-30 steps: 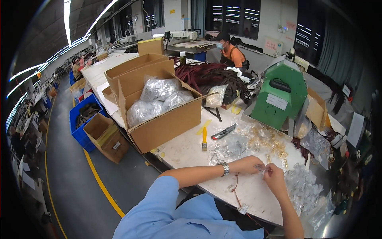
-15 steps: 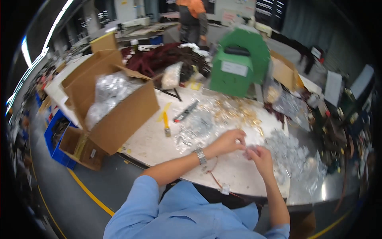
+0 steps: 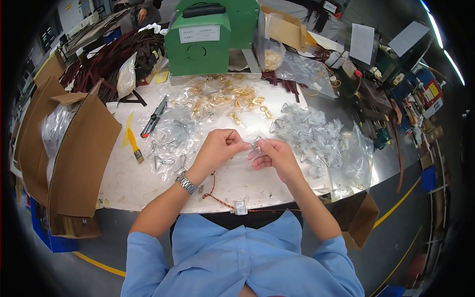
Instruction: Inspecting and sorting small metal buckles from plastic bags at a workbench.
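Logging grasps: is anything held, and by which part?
The right hand holds a clear bag by its right side; I can't tell for the left hand.

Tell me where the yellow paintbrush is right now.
In the head view, the yellow paintbrush lies on the left side of the table, between the large cardboard box and the box cutter.

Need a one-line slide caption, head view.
Left hand and right hand hold a small clear bag over a white table, gold hardware and a green machine beyond.
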Demonstrator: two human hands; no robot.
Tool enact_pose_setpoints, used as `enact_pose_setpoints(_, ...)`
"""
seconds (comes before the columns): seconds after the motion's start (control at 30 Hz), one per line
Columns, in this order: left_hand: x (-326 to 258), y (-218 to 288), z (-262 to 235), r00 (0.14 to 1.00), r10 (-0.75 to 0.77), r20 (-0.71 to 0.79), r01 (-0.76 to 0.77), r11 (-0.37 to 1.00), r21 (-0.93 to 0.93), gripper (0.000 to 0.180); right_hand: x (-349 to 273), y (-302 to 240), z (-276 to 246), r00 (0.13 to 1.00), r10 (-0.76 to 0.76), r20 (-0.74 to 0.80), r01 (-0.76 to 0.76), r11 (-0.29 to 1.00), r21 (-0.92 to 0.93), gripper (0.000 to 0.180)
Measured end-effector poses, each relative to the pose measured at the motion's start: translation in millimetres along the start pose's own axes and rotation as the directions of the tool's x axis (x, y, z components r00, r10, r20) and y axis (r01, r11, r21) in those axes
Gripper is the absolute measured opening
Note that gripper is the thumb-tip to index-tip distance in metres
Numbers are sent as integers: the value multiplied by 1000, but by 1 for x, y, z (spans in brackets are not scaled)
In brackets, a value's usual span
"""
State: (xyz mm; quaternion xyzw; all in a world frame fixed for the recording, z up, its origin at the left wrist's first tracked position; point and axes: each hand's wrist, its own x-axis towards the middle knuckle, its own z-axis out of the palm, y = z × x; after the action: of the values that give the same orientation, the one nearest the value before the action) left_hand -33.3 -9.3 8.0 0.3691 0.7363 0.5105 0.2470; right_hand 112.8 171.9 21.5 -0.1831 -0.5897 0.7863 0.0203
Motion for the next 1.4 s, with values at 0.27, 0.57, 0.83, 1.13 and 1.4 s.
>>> enact_pose_setpoints(0.27,-8,4,11,959,-142,245,266,744,-613,24,8,2,-10,964,-265,-20,249,927,-280,28)
enact_pose_setpoints(0.57,-7,-15,18,967,-44,250,205,715,-668,24,-1,15,14,985,-134,-108,163,930,329,37)
enact_pose_setpoints(0.83,-11,4,15,967,12,253,93,912,-398,26,6,31,3,1000,12,20,-15,990,138,33)
enact_pose_setpoints(1.13,-7,-13,5,987,-1,161,54,943,-328,26,0,17,2,984,-46,-173,112,911,397,38)
enact_pose_setpoints(1.4,-21,26,8,998,-63,-12,51,898,-437,24,-5,20,0,980,-91,-177,151,919,363,43)
